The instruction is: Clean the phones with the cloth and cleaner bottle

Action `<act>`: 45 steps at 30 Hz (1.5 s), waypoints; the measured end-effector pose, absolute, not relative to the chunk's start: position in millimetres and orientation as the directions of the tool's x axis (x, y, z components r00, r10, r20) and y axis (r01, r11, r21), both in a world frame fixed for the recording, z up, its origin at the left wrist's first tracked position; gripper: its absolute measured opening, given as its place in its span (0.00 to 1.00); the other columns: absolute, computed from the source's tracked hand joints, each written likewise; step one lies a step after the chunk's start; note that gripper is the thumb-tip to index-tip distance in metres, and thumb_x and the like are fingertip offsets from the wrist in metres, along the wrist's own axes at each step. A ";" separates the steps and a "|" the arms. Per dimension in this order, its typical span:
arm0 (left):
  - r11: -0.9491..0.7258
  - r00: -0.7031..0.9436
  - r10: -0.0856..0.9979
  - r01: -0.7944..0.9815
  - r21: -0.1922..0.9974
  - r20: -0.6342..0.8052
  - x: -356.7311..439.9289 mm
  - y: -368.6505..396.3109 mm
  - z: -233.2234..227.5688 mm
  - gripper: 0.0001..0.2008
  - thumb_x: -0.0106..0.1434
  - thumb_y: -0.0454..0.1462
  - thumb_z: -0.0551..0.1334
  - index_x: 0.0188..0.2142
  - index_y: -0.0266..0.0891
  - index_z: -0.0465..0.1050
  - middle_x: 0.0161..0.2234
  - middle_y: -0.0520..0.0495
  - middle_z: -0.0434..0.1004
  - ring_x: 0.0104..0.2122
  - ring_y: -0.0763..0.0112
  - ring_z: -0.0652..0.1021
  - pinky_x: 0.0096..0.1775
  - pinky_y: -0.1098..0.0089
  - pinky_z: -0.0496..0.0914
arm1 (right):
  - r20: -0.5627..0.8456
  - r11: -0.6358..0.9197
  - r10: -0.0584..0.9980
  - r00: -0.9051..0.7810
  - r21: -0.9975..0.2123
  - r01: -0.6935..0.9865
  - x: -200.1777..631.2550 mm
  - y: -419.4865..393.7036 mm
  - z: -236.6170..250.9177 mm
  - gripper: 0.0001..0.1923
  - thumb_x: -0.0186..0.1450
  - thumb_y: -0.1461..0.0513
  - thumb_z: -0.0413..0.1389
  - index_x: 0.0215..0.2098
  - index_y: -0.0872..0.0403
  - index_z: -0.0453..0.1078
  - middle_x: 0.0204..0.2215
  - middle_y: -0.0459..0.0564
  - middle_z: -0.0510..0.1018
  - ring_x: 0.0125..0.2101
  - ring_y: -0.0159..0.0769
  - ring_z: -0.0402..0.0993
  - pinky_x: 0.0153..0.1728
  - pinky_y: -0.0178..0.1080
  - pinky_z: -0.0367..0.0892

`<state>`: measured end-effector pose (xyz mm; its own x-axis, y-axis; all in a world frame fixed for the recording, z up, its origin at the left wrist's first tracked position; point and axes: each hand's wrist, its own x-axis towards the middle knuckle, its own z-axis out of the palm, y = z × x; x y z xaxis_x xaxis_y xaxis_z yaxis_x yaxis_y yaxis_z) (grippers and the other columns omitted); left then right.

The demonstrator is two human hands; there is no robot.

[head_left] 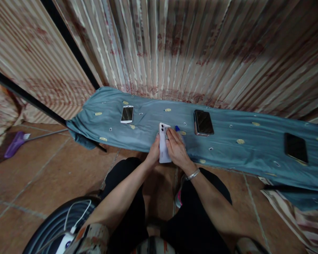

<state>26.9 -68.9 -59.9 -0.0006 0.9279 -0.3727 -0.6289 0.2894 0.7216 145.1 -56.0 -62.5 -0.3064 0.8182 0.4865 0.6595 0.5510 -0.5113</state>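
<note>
A pale lilac smartphone (163,148) is held back side up over the front edge of the cloth-covered bench, its camera lenses at the far end. My left hand (154,151) grips its left side, thumb along the edge. Across its right half lies my right hand (176,146), fingers together and bent onto the phone's back; anything under those fingertips is hidden. A silver bracelet (193,174) is on my right wrist. Just beyond the right hand, a blue-capped object (177,128) lies on the cloth, partly covered by the hand.
On the blue-green cloth (148,109) lie a white-framed phone (127,114) to the left, a stack of dark phones (204,122) right of centre and a black phone (296,147) far right. Curtains (169,49) hang behind. A round black stool (46,229) holds a white device with a cable.
</note>
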 end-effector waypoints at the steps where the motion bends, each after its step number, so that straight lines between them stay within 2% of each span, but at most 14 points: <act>1: 0.306 -0.013 0.917 -0.619 0.723 -0.399 25.9 -68.6 -55.8 0.22 0.68 0.49 0.55 0.50 0.36 0.77 0.44 0.41 0.83 0.49 0.59 0.79 0.53 0.63 0.71 | 0.495 0.565 0.809 -0.316 -0.507 0.651 143.7 -58.4 -62.8 0.26 0.72 0.60 0.42 0.66 0.59 0.59 0.64 0.61 0.64 0.66 0.46 0.57 0.66 0.54 0.55; 8: 0.289 -0.043 0.906 -0.663 0.690 -0.420 26.6 -68.5 -41.8 0.22 0.69 0.47 0.54 0.47 0.33 0.78 0.45 0.40 0.82 0.51 0.63 0.78 0.56 0.67 0.67 | 0.564 0.657 0.739 -0.368 -0.481 0.581 136.6 -75.2 -58.9 0.25 0.72 0.62 0.43 0.65 0.57 0.60 0.63 0.59 0.65 0.65 0.45 0.57 0.65 0.54 0.58; 13: 0.303 -0.025 0.902 -0.672 0.675 -0.430 34.3 -69.2 -41.7 0.21 0.70 0.45 0.53 0.48 0.34 0.77 0.47 0.41 0.81 0.54 0.64 0.76 0.59 0.67 0.65 | 0.553 0.643 0.753 -0.358 -0.503 0.577 136.3 -75.8 -55.8 0.25 0.73 0.61 0.42 0.66 0.59 0.59 0.65 0.61 0.62 0.66 0.45 0.55 0.66 0.54 0.56; 17: 0.283 -0.033 0.909 -0.684 0.673 -0.416 35.4 -68.8 -37.4 0.20 0.71 0.45 0.51 0.48 0.37 0.77 0.48 0.43 0.81 0.56 0.66 0.75 0.60 0.68 0.64 | 0.538 0.643 0.759 -0.366 -0.538 0.545 135.1 -75.3 -55.8 0.25 0.73 0.60 0.41 0.67 0.55 0.56 0.66 0.57 0.61 0.67 0.44 0.53 0.66 0.55 0.55; 22: 0.252 -0.062 0.912 -0.694 0.675 -0.405 28.5 -64.3 -27.4 0.24 0.72 0.45 0.47 0.47 0.33 0.77 0.42 0.41 0.83 0.49 0.66 0.79 0.56 0.69 0.68 | 0.549 0.695 0.717 -0.429 -0.530 0.486 129.7 -82.5 -54.8 0.25 0.73 0.62 0.42 0.67 0.55 0.56 0.66 0.58 0.62 0.67 0.43 0.53 0.66 0.55 0.55; 27: 0.368 0.030 0.868 -0.708 0.603 -0.495 17.4 -61.5 -19.6 0.34 0.70 0.54 0.44 0.46 0.29 0.77 0.33 0.38 0.83 0.39 0.60 0.82 0.45 0.65 0.75 | 0.561 0.734 0.678 -0.475 -0.502 0.457 124.4 -93.1 -53.0 0.25 0.73 0.64 0.42 0.67 0.55 0.58 0.64 0.59 0.65 0.66 0.43 0.55 0.65 0.54 0.58; 31: 0.366 0.015 0.862 -0.710 0.601 -0.507 10.0 -60.1 -16.2 0.36 0.69 0.56 0.43 0.46 0.28 0.77 0.28 0.39 0.82 0.36 0.60 0.83 0.42 0.66 0.75 | 0.601 0.771 0.636 -0.484 -0.468 0.432 123.7 -100.6 -50.1 0.22 0.72 0.66 0.45 0.63 0.57 0.63 0.60 0.61 0.69 0.64 0.44 0.59 0.63 0.53 0.62; 35: 0.354 -0.014 0.861 -0.701 0.619 -0.509 5.2 -57.0 -13.5 0.39 0.69 0.56 0.38 0.48 0.28 0.75 0.30 0.37 0.83 0.38 0.58 0.83 0.44 0.64 0.75 | 0.625 0.791 0.609 -0.488 -0.429 0.436 125.9 -106.8 -48.3 0.20 0.71 0.67 0.47 0.59 0.56 0.68 0.55 0.60 0.74 0.60 0.44 0.65 0.60 0.50 0.67; 39: 0.373 0.006 0.849 -0.716 0.590 -0.529 2.1 -51.4 -16.9 0.41 0.68 0.58 0.37 0.52 0.27 0.73 0.34 0.35 0.83 0.40 0.55 0.82 0.46 0.60 0.74 | 0.623 0.807 0.586 -0.518 -0.393 0.440 129.8 -109.3 -49.0 0.21 0.71 0.67 0.46 0.60 0.53 0.68 0.54 0.57 0.75 0.58 0.44 0.67 0.58 0.51 0.69; 45: 0.314 -0.001 0.861 -0.786 0.532 -0.508 -4.2 -46.1 -24.0 0.42 0.67 0.59 0.37 0.54 0.27 0.72 0.35 0.35 0.82 0.37 0.58 0.81 0.46 0.61 0.73 | 0.676 0.855 0.501 -0.541 -0.289 0.430 138.3 -105.4 -47.7 0.21 0.69 0.71 0.49 0.59 0.60 0.68 0.53 0.61 0.76 0.59 0.45 0.66 0.59 0.49 0.69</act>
